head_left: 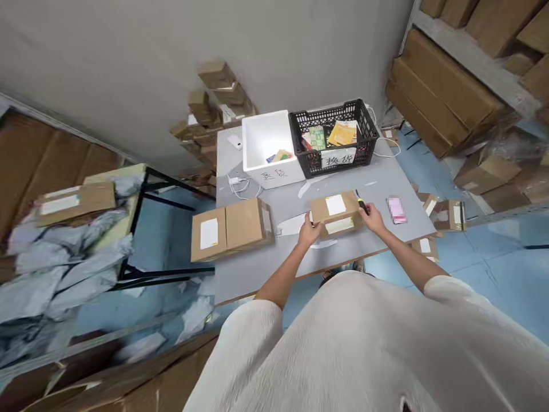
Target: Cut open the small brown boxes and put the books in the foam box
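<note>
A small cardboard box (pixel 347 204) with white labels on its top and front lies near the table's front edge. My left hand (pixel 309 231) grips its left end, fingers and thumb closed around the corner. In my right hand (pixel 372 218), at the box's right end, is a utility knife (pixel 361 201) with a black and yellow handle, its tip pointing away from me. That hand's fingers are wrapped round the handle. Further left, a larger cardboard box (pixel 234 226) with a white label sits on the table, overhanging its left edge.
On the grey table (pixel 270 272), a white bin (pixel 274 171) and a black plastic crate (pixel 334 163) hold cards and packets. A pink packet (pixel 397 210) lies to the right. Boxes crowd the wall, floor and right shelf (pixel 480 66). Grey parcels (pixel 72 252) cover the left table.
</note>
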The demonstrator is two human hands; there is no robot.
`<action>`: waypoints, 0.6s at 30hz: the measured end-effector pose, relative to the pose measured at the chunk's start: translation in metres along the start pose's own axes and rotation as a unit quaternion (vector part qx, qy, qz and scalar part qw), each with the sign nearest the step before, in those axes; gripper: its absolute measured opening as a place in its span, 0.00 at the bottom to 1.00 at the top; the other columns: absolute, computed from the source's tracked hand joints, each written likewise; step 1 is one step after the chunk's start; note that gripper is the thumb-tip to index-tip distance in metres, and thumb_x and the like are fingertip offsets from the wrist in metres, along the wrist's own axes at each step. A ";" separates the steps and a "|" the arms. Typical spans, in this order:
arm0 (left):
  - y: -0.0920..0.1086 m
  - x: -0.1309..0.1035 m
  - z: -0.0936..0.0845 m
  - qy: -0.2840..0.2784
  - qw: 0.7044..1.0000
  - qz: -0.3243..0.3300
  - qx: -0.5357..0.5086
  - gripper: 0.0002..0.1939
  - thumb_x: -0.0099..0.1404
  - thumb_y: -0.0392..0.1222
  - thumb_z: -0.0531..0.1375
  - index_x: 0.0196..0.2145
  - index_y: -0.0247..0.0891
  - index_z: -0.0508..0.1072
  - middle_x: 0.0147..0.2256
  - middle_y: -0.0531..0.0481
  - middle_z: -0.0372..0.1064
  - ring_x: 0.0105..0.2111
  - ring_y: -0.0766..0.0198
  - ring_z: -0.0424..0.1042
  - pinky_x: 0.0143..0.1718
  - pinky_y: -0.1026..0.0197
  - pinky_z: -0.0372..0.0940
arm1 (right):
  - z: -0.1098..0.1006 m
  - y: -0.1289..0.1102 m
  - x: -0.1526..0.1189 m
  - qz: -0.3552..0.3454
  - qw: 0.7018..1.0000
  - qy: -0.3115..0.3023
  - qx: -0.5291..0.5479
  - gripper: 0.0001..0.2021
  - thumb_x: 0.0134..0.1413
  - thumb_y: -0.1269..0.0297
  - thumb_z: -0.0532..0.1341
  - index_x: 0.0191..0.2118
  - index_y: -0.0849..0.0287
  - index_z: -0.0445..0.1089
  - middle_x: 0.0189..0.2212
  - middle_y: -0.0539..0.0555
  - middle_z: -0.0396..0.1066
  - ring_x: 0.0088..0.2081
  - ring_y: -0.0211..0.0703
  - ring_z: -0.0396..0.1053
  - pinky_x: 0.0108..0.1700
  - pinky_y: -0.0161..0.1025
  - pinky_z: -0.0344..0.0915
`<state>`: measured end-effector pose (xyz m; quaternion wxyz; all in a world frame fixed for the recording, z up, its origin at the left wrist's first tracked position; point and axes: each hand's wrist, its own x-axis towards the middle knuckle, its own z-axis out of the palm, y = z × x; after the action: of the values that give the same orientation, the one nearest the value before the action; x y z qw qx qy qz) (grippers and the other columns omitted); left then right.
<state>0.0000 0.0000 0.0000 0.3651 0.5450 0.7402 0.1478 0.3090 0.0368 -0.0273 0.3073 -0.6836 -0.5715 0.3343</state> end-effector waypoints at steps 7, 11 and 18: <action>-0.001 0.005 -0.005 0.030 1.000 -0.006 0.004 0.35 0.75 0.60 0.61 0.70 0.38 0.64 0.43 0.42 0.82 0.49 0.46 0.81 0.50 0.53 0.69 | -0.005 -0.011 0.006 0.014 1.000 0.008 -0.016 0.23 0.64 0.38 0.56 0.49 0.52 0.68 0.46 0.60 0.82 0.48 0.58 0.79 0.54 0.52 0.73; -0.006 0.008 0.001 0.080 0.995 0.046 -0.023 0.26 0.73 0.45 0.61 0.66 0.42 0.63 0.58 0.40 0.76 0.48 0.53 0.80 0.53 0.52 0.71 | -0.006 -0.018 0.012 0.028 1.000 -0.009 0.003 0.22 0.66 0.41 0.57 0.52 0.53 0.69 0.51 0.61 0.82 0.53 0.57 0.79 0.58 0.52 0.73; -0.005 -0.007 0.018 0.102 0.961 0.213 0.142 0.27 0.71 0.34 0.57 0.66 0.39 0.68 0.70 0.32 0.60 0.69 0.43 0.64 0.67 0.41 0.63 | -0.007 -0.023 0.032 -0.011 0.998 -0.054 0.023 0.24 0.69 0.44 0.57 0.60 0.55 0.70 0.60 0.63 0.78 0.58 0.56 0.77 0.62 0.53 0.72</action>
<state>0.0100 -0.0110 -0.0127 0.1667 0.7185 0.6536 0.1697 0.3050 0.0722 -0.0079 0.2951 -0.6515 -0.5866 0.3801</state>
